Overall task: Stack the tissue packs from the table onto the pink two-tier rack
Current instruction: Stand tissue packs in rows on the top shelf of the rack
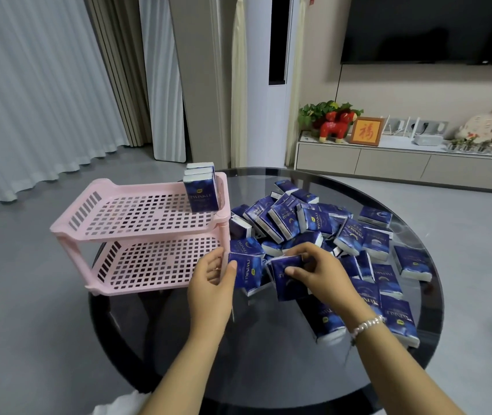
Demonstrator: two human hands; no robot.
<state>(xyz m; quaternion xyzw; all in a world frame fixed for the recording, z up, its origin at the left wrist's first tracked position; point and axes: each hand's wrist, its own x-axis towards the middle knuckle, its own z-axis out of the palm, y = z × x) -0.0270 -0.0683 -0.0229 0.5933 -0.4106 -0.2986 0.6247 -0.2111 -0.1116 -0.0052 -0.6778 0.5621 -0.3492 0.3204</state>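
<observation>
Both hands each grasp a tissue pack, left hand (pixel 212 277) and right hand (pixel 313 266), gathering them for the pink rack (pixel 137 205) at ten o'clock

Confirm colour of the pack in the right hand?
Dark blue wrapper with pale lettering; the pack in the right hand shows best in the head view.

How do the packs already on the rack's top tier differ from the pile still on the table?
The packs on the top tier of the pink rack stand upright in a tidy row at its far right corner; the pile on the glass table lies jumbled, tilted and overlapping. The row is only a few packs; the pile holds many. Nothing touches the row; the left hand and right hand each grip a pile pack. All share dark blue wrappers.
</observation>
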